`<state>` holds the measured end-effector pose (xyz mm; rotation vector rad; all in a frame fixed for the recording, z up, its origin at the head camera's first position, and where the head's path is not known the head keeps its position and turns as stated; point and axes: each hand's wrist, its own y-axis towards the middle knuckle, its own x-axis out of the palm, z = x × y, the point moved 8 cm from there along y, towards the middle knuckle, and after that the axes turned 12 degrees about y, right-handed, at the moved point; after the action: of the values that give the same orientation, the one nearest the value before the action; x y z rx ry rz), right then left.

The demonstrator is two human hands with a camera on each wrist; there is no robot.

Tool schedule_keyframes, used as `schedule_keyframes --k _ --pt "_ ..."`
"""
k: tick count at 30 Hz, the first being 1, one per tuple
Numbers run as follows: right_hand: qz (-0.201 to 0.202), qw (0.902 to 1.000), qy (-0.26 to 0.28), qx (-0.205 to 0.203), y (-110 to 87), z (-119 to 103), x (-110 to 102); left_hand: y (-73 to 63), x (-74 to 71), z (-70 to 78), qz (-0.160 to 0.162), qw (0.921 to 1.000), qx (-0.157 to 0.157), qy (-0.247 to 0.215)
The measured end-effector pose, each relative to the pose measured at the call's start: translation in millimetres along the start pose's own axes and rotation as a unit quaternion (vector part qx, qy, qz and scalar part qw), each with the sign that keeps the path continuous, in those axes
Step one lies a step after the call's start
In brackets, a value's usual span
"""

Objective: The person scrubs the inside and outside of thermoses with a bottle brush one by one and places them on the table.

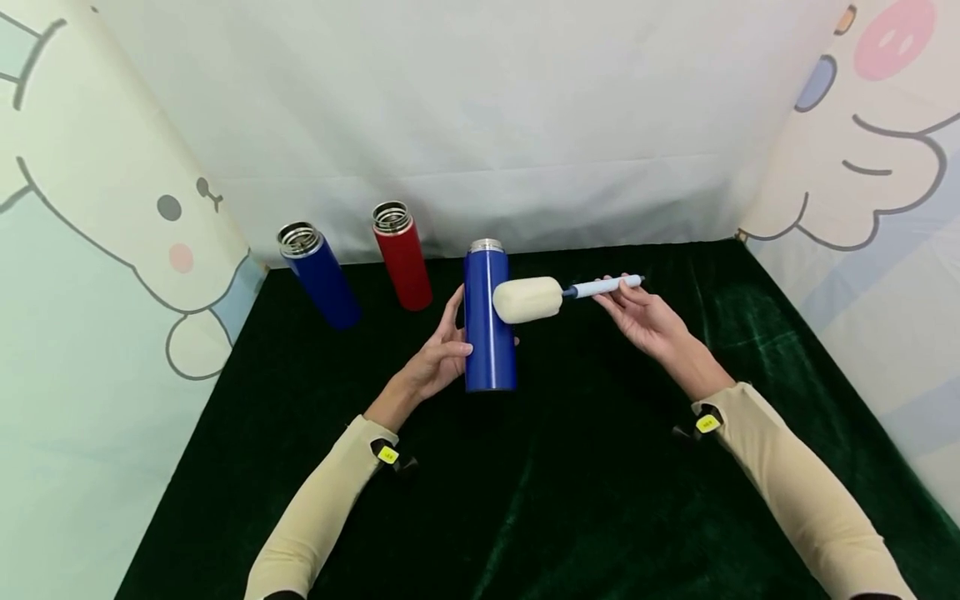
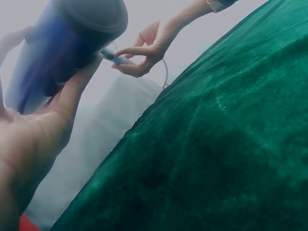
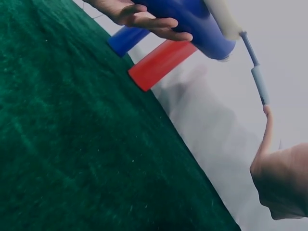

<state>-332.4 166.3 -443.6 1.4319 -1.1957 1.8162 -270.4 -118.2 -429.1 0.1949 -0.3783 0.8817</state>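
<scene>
My left hand point(image 1: 437, 358) grips a blue bottle point(image 1: 489, 358) with a bare metal mouth, its fingers wrapped round the lower half. The bottle is upright and lifted; its dark base shows from below in the left wrist view. My right hand point(image 1: 651, 325) pinches the pale blue handle of a bottle brush point(image 1: 600, 287) between thumb and fingers. The brush lies nearly level, and its cream sponge head point(image 1: 528, 300) overlaps the bottle's right side in the head view. In the right wrist view the sponge head point(image 3: 222, 18) is right along the bottle's side.
A second blue bottle point(image 1: 324, 279) and a red bottle point(image 1: 403, 262), both lidless, stand at the back left of the dark green cloth point(image 1: 480, 492). A white curtain point(image 1: 480, 125) closes the back, and printed cartoon panels point(image 1: 97, 275) flank both sides.
</scene>
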Motion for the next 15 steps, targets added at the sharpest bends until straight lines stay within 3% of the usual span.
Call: schedule_keyframes --k 7,12,15 --pt "-0.045 0.9986 0.018 -0.022 6.3 -2.1 12.0 -0.6 -0.1 -1.3 -0.015 0.9998 0.01 -0.012" --pt "-0.039 0.9979 0.038 -0.035 9.8 -4.7 14.1 -0.1 3.9 -0.9 -0.028 0.9994 0.018 -0.008" --pt "-0.033 0.9974 0.05 -0.04 11.3 -5.8 14.2 0.6 3.2 -1.2 -0.019 0.9996 0.019 -0.001"
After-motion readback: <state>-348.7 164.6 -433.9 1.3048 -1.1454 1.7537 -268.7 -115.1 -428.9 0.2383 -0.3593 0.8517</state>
